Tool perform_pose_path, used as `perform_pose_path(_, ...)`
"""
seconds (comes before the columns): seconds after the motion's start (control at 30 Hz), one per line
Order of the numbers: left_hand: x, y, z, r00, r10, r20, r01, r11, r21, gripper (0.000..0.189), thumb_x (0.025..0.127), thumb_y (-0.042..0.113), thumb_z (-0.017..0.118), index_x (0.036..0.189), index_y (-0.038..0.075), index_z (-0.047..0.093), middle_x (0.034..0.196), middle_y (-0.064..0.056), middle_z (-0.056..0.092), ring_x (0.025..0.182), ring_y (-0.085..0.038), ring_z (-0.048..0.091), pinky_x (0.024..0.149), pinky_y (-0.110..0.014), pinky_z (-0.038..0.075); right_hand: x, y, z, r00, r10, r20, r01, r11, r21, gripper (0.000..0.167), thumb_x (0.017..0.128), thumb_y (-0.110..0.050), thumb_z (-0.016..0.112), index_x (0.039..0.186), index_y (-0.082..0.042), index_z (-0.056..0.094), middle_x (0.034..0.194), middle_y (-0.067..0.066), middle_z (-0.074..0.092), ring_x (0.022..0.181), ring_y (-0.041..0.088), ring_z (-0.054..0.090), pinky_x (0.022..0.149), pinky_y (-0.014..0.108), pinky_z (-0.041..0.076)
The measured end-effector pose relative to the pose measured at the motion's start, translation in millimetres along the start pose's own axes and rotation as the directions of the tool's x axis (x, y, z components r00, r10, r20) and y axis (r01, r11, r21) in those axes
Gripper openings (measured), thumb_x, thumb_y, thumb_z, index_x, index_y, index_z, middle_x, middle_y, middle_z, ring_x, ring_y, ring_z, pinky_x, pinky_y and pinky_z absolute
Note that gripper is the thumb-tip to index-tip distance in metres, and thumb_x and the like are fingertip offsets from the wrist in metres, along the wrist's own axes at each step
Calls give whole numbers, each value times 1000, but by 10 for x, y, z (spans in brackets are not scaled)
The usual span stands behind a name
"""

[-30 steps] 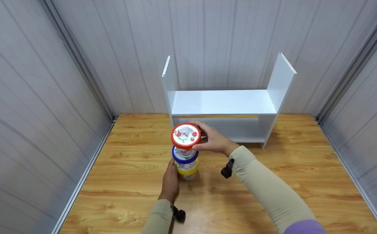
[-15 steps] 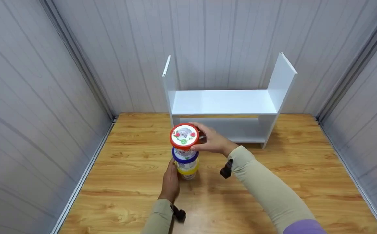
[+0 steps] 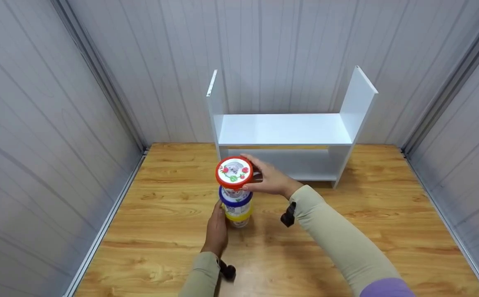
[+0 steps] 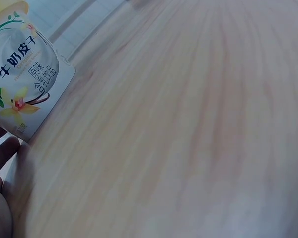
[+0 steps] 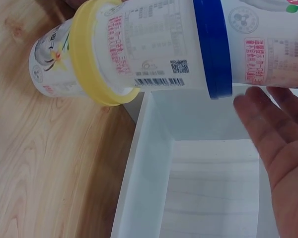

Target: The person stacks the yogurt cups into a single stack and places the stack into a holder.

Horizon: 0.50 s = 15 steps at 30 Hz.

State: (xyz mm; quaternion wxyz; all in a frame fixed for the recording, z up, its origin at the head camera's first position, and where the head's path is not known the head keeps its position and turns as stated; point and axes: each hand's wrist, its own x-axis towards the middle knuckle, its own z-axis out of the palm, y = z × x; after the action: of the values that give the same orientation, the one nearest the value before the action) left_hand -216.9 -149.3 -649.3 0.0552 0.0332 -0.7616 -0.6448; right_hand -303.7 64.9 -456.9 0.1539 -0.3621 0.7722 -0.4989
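Three milk drink cups are stacked upright on the wooden tabletop. A cup with a yellow lid is at the bottom, one with a blue lid in the middle, and one with a red lid on top. My right hand holds the red-lidded cup from the right, thumb in front and fingers behind. Along the left side of the lower cups lies my left hand, its fingers extended. In the left wrist view its fingers are right at the base of the yellow-lidded cup.
Behind the stack stands a white two-tier shelf with tall side panels, close to the back wall. Wooden tabletop surrounds the stack. Grey panel walls enclose the left, back and right sides.
The red-lidded cup and my right hand have shifted slightly left over the stack during the last second. My left hand and the two lower cups have kept their places.
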Motion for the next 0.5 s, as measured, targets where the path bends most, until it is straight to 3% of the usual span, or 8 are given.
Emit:
perform_pose_path(0.13, 11, -12, 6, 1000, 22, 3, -22, 1000, 4, 53, 106, 61, 21, 155, 44, 31, 158, 11, 39, 150, -18, 29, 123, -51, 20, -53, 5, -43, 1000, 10, -7, -11, 1000, -16, 101, 85, -45, 81, 163, -21, 21, 149, 4, 50, 136, 23, 48, 111, 55, 41)
perform_pose_path(0.23, 12, -12, 7, 1000, 22, 0, -22, 1000, 10, 55, 106, 61, 20, 156, 41, 31, 159, 9, 38, 150, -20, 28, 123, -51, 19, -110, 15, -95, 1000, 3, -17, -4, 998, -58, 95, 89, -42, 78, 162, -19, 22, 150, 4, 49, 139, 25, 45, 112, 58, 39)
perform_pose_path(0.5, 4, -18, 4, 1000, 10, -5, -10, 1000, 11, 57, 105, 63, 20, 157, 41, 30, 160, 10, 36, 151, -19, 26, 123, -50, 19, -341, 38, -289, 994, 23, -111, -40, 987, -154, 80, 93, -34, 75, 157, -13, 31, 150, 14, 47, 136, 31, 47, 106, 58, 45)
